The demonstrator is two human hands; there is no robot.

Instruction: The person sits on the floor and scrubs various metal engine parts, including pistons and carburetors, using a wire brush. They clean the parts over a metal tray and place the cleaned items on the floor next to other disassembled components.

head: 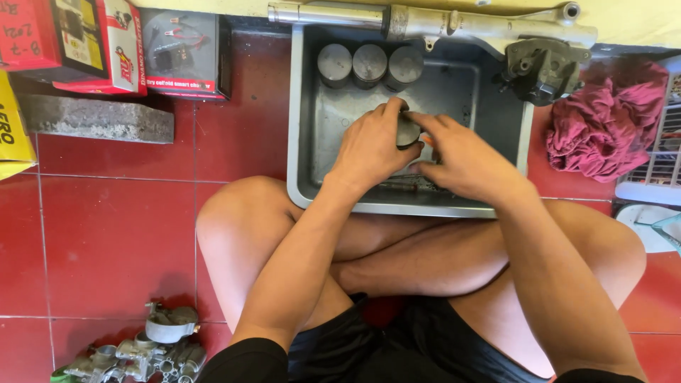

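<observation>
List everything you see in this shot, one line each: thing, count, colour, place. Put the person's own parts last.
metal tray: 1, grey, on the floor in front of the crossed legs
upright pistons: 3, grey, in a row at the tray's far wall
held piston: 1, dark grey, over the tray between both hands
fork tube: 1, silver, lying across the tray's far edge
engine part: 1, dark grey, at the tray's far right corner
rag: 1, maroon, right of the tray
boxes: several, red and black, top left
concrete block: 1, grey, below the boxes
carburettor parts: a pile, silver, bottom left
floor tiles: red
left hand: 1, on the held piston
right hand: 1, on the held piston
</observation>
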